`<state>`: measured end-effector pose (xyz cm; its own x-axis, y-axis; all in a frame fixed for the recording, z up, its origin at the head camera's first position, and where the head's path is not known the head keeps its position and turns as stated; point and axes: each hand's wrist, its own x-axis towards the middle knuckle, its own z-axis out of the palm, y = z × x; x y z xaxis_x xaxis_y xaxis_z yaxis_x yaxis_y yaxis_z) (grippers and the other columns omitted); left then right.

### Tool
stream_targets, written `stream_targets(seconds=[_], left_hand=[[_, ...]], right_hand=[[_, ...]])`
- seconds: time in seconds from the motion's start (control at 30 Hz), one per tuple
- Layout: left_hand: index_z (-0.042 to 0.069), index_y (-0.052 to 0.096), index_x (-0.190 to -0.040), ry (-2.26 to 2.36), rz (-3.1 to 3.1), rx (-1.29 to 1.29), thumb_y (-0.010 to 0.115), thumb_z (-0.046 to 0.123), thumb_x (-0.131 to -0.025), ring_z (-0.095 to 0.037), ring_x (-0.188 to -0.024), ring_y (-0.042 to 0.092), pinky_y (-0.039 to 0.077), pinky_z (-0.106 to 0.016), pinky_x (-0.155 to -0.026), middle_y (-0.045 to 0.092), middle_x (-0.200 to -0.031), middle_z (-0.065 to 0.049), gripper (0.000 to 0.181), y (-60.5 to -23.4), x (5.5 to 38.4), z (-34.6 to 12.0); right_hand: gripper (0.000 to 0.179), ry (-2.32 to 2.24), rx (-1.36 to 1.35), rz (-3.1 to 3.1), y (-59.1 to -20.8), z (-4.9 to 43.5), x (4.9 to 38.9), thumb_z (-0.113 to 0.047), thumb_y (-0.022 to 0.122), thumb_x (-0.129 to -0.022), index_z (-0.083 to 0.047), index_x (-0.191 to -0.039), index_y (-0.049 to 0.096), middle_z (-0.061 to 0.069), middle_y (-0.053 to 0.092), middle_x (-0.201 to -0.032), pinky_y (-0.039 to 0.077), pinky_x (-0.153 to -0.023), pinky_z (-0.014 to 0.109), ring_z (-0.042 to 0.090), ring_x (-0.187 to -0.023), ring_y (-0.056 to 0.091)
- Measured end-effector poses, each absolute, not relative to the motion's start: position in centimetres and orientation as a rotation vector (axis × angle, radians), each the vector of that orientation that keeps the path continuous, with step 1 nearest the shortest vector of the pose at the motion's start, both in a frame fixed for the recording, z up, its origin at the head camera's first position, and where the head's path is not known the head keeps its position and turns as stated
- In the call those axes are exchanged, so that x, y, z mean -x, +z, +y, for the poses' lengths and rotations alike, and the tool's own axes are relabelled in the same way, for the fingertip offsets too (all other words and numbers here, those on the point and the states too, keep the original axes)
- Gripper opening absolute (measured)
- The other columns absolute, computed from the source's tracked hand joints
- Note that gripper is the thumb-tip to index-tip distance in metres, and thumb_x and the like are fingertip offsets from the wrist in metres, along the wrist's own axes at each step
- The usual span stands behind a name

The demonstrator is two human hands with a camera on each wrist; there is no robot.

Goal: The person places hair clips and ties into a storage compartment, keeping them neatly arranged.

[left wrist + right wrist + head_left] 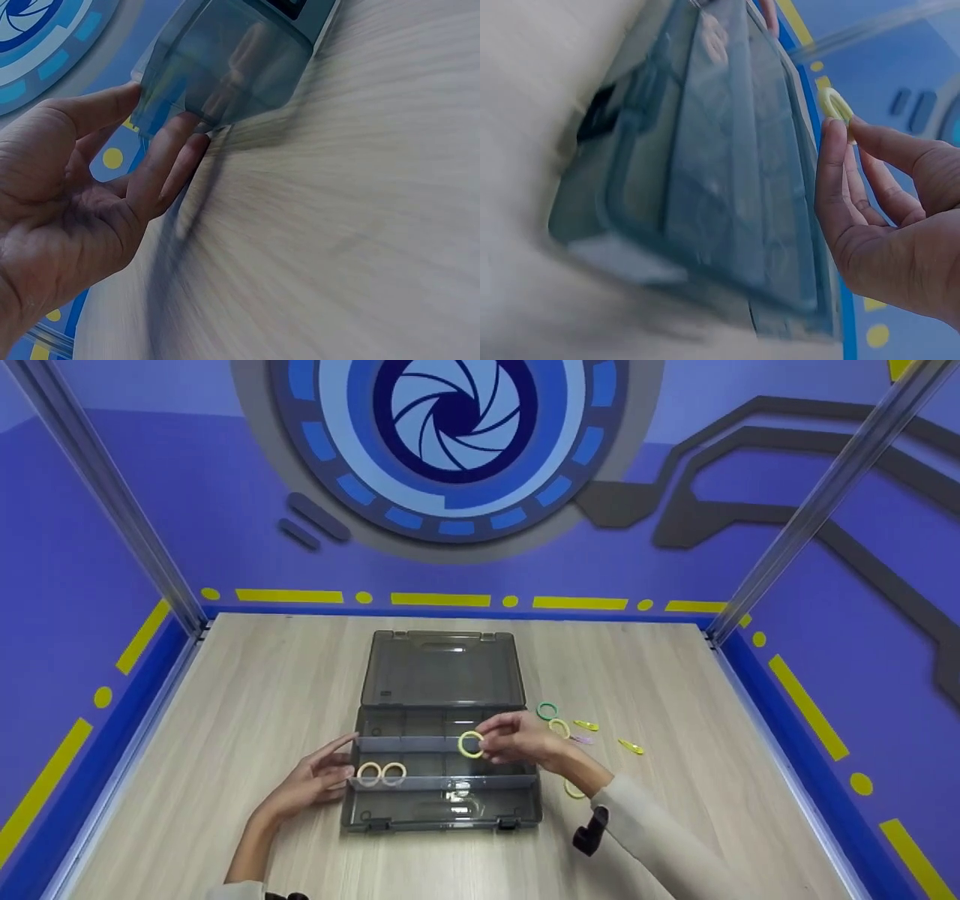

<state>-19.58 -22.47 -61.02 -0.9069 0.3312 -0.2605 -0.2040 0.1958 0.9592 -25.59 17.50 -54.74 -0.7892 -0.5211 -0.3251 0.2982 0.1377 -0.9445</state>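
A translucent grey compartment box [420,810] lies on the table with its lid [442,671] laid back. My right hand [525,741] pinches a pale yellow hair tie [460,745] between thumb and fingertips, above the box's middle row. In the right wrist view the same hair tie [835,105] appears nearly edge-on. Two peach hair ties [359,775] sit side by side at the left end of the middle row. My left hand [313,781] touches the box's left side with its fingertips, the fingers extended; the left wrist view shows them against the box wall [232,67].
Right of the box lie a green hair tie [539,710], a yellow hair tie [550,727], yellow snap clips [631,747] and a purple clip [581,740]. Another yellow hair tie [574,796] lies partly behind the right forearm. Blue printed panels [187,510] enclose the table.
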Motion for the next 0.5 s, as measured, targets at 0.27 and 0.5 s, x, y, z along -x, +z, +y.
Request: stream_targets(seconds=[0.27, 0.5], left_hand=[[0.012, 0.028, -0.162, 1.785, 2.047, -0.137, 0.062, 0.022, -0.103, -0.018, -0.108, 0.058, 0.057, -0.029, -0.087, 0.042, -0.144, -0.03, 0.069, -61.2, 19.5, -22.4], [0.011, 0.027, -0.162, 1.79, 2.046, -0.158, 0.062, 0.022, -0.103, -0.015, -0.111, 0.06, 0.056, -0.027, -0.086, 0.041, -0.146, -0.032, 0.069, -61.0, 19.5, -22.6]], right_hand=[[0.026, -1.74, 0.217, 1.75, -55.9, 14.1, 24.9, 0.006, 0.07, -0.09, 0.008, -0.115, 0.068, -0.002, 0.075, -0.083, 0.059, -0.064, 0.02, 0.008, -0.07, 0.07], [0.03, -1.794, 0.201, 1.767, -56.6, 12.4, 24.2, 0.005, 0.071, -0.09, 0.012, -0.119, 0.065, -0.001, 0.075, -0.084, 0.059, -0.067, 0.02, 0.009, -0.073, 0.072]])
